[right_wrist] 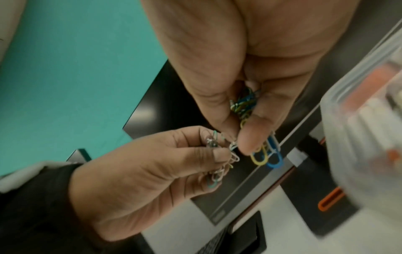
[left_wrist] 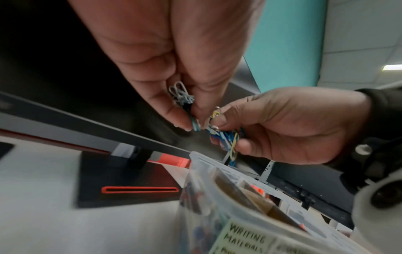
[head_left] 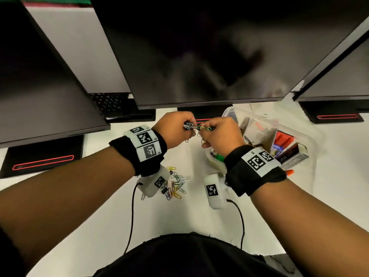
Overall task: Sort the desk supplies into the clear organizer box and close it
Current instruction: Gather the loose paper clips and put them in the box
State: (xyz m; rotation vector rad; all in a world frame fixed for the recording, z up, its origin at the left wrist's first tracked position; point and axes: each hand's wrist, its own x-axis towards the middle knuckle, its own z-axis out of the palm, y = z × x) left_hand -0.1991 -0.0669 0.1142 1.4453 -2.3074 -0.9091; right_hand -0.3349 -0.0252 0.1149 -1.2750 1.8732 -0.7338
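A tangled bunch of coloured paper clips (head_left: 196, 127) hangs in the air between both hands, above the white desk. My left hand (head_left: 186, 127) pinches its grey and teal end (left_wrist: 181, 95). My right hand (head_left: 207, 130) pinches the blue, yellow and green end (right_wrist: 243, 103), and a yellow and a blue clip (right_wrist: 266, 157) dangle below its thumb. The clear organizer box (head_left: 311, 140) stands open just right of the hands, partly under my right wrist. A loose pile of paper clips (head_left: 176, 185) lies on the desk below my left wrist.
The box holds a red item (head_left: 283, 138) and a dark carton (head_left: 293, 156); one wall carries a "WRITING MATERIALS" label (left_wrist: 245, 240). An orange marker tip (head_left: 289, 172) shows beside the box. Three dark monitors (head_left: 209, 50) overhang the desk's back on black stands (head_left: 43, 156). A keyboard (head_left: 109, 101) lies behind.
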